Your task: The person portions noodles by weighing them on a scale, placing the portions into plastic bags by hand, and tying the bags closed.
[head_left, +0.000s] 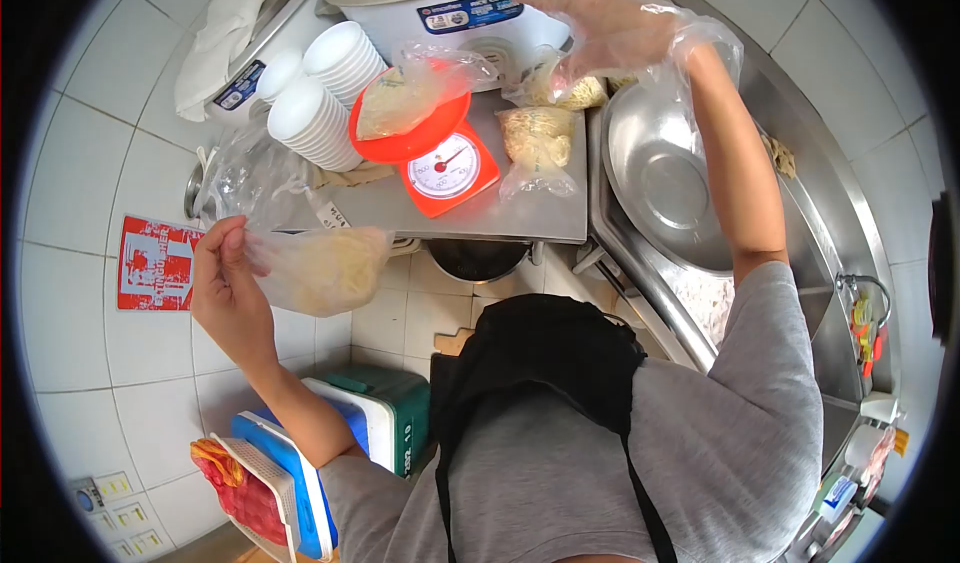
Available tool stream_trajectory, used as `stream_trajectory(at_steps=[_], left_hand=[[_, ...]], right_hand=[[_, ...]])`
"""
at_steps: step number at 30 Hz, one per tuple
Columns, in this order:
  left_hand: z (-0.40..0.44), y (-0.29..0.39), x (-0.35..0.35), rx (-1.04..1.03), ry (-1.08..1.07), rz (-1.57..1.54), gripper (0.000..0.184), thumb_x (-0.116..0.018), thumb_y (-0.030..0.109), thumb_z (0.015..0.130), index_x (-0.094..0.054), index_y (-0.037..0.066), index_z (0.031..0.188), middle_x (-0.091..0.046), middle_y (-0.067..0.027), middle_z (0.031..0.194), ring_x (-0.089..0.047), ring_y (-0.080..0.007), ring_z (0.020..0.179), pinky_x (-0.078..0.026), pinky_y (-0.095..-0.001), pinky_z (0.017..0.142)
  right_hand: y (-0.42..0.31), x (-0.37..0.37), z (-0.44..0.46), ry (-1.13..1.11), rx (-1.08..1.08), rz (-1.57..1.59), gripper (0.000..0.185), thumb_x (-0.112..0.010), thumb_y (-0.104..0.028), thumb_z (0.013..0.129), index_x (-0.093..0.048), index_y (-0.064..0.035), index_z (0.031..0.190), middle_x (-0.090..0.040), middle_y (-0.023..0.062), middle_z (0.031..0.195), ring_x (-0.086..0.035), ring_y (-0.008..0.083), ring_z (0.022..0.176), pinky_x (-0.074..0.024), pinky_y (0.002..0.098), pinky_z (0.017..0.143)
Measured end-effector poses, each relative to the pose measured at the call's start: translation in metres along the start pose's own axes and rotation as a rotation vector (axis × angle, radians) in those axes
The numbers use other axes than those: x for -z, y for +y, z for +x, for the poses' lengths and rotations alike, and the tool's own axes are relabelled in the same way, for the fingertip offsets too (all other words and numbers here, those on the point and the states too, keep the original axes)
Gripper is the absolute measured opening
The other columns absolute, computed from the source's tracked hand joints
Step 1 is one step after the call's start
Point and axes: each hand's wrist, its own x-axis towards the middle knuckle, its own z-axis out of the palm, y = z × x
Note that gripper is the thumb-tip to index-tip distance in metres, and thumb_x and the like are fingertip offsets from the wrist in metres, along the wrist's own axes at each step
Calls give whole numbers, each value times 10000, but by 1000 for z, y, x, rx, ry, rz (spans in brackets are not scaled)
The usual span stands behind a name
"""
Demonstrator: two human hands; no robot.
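My left hand (228, 288) is closed on the gathered end of a clear plastic bag (335, 271) holding something pale yellow. The bag hangs sideways in front of the steel counter's edge. My right hand (625, 28), inside a loose clear plastic glove, is held up with its fingers stretched out and nothing in them. Below it lie bags of pale food (540, 138) on the counter. A red kitchen scale (450, 173) stands between my hands, with another plastic bag of pale food (400, 98) in its red pan.
Stacked white foam cups (318, 123) stand left of the scale, before a white rice cooker (450, 23). A large steel basin (665, 178) sits in the sink at right. Coolers (400, 418) stand on the floor at lower left.
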Motion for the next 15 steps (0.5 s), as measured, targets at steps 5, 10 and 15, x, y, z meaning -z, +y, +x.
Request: stream_trajectory(at_steps=[5,10,15], left_hand=[[0,2,1,-19,-4,25,172,-540,165,895,-626,18,924,-593,-23,786,-491,-67,623,-415,-196,531],[1,3,1,-22,5,44,186,-543,177,895,-630,15,929,-604,-22,809,-502,-67,661,-423,-196,547],[1,2,1,-50,1,70,191,-538,178,898,-630,14,932,-610,-21,821,-509,-70,691,-426,-197,582]], right_hand=[[16,-2,-5,80,101,-155,644,-695,-203,704,-424,-13,1256,-570,188,1106,-559,302,1013,-443,365,872],[14,-1,-7,62,98,-78,738,-725,-224,640,-409,-21,1275,-539,222,1141,-500,352,1088,-395,382,930],[14,-2,-7,52,79,-104,740,-725,-244,651,-405,-48,1288,-528,220,1161,-493,341,1106,-378,368,955]])
